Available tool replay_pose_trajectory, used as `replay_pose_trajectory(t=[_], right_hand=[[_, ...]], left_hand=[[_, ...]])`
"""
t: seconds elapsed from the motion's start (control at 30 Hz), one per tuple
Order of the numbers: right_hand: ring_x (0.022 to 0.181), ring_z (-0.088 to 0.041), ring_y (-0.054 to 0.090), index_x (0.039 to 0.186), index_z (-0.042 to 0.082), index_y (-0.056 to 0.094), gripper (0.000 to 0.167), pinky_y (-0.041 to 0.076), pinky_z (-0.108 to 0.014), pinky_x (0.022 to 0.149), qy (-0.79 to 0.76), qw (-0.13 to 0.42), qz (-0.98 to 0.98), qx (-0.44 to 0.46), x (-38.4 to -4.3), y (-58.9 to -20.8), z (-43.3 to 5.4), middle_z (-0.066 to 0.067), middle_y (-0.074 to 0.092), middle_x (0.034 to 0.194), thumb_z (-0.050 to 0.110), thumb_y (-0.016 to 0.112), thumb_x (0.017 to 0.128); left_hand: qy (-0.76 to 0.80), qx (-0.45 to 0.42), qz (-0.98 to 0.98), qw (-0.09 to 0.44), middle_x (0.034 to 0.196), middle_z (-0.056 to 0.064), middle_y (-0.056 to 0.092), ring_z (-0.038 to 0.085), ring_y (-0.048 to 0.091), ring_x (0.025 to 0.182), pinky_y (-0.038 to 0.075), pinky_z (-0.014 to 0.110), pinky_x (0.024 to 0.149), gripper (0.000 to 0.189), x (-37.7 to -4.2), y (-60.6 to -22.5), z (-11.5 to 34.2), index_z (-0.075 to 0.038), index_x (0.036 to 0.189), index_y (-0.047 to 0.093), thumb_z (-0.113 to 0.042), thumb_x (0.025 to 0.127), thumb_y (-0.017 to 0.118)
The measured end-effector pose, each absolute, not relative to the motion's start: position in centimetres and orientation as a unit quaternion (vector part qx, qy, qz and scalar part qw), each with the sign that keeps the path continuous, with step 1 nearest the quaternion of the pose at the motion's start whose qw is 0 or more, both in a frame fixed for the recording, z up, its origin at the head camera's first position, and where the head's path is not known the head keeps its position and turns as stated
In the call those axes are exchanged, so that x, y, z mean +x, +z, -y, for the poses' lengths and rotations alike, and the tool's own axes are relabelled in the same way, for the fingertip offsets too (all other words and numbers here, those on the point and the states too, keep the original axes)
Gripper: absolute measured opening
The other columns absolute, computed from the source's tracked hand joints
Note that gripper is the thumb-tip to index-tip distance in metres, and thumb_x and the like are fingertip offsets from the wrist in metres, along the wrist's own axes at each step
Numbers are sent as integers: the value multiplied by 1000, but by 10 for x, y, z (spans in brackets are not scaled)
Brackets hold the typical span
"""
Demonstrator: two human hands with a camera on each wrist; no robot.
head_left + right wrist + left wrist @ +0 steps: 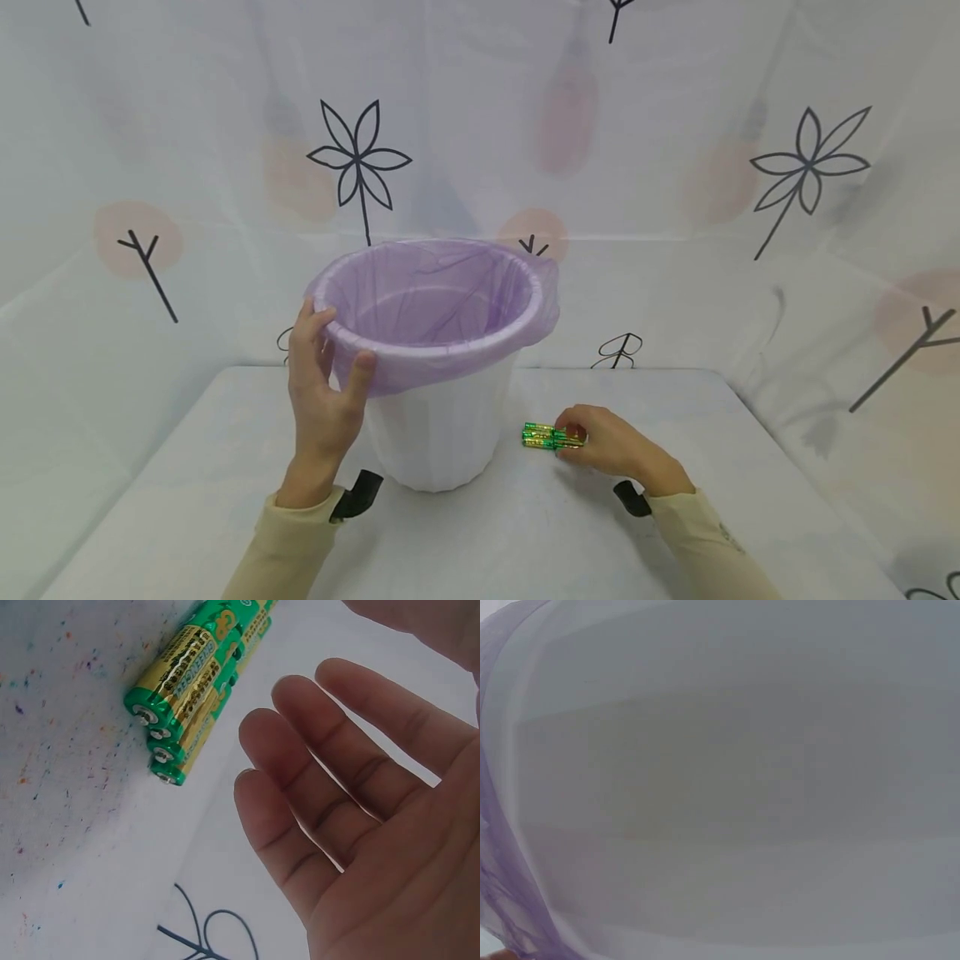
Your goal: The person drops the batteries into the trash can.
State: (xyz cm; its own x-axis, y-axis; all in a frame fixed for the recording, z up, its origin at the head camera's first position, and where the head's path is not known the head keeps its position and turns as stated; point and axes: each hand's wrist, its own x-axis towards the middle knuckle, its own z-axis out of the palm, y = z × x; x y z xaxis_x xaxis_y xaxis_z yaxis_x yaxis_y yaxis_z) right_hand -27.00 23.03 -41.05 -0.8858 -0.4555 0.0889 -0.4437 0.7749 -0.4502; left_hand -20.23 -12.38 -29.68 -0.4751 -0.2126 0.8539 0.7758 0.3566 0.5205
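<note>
A white trash can [442,433] stands on the table, lined with a translucent purple bag [408,377] folded over its rim. My left hand [326,412] holds the can at the left of its rim, thumb on the front and fingers bent onto the edge. The left wrist view is filled by the can's wall [742,780], the bag [510,840] at its left edge. Right of the can lie several green and gold batteries [540,436], side by side. My right hand [611,442] is beside them; in the right wrist view its fingers [270,750] are spread apart from the batteries [191,682].
The white table [195,500] reaches back to a white curtain [465,125] printed with flowers and twigs. Curtain also hangs at both sides. Black straps [358,495] show at the wrists, by the sleeves.
</note>
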Motion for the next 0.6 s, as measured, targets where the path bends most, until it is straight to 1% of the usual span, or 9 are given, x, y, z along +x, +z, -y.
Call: replay_pose_trajectory(t=[0.33, 0.5, 0.6], right_hand=[[80, -13, 50, 106, 13, 66, 36, 46, -34, 73, -218, 43, -954, -204, -273, -414, -231, 5, 57, 87, 24, 80, 75], [80, -13, 49, 105, 14, 66, 35, 45, -35, 74, -205, 43, -957, -202, -273, -416, -231, 7, 56, 87, 24, 81, 75], [79, -13, 49, 103, 14, 66, 33, 45, -34, 73, -195, 36, -956, -217, -273, -417, -231, 7, 56, 86, 24, 80, 75]], left_hand=[[-531, -208, 676, 467, 147, 30, 27, 40, 30, 136, 31, 63, 103, 54, -202, -297, 124, 11, 126, 42, -21, 89, 63], [-530, -211, 673, 470, 146, 31, 28, 41, 31, 135, 32, 63, 102, 55, -203, -297, 124, 11, 126, 42, -24, 90, 64], [-530, -212, 673, 471, 146, 31, 28, 41, 31, 135, 32, 63, 102, 55, -203, -297, 124, 11, 126, 42, -25, 90, 64]])
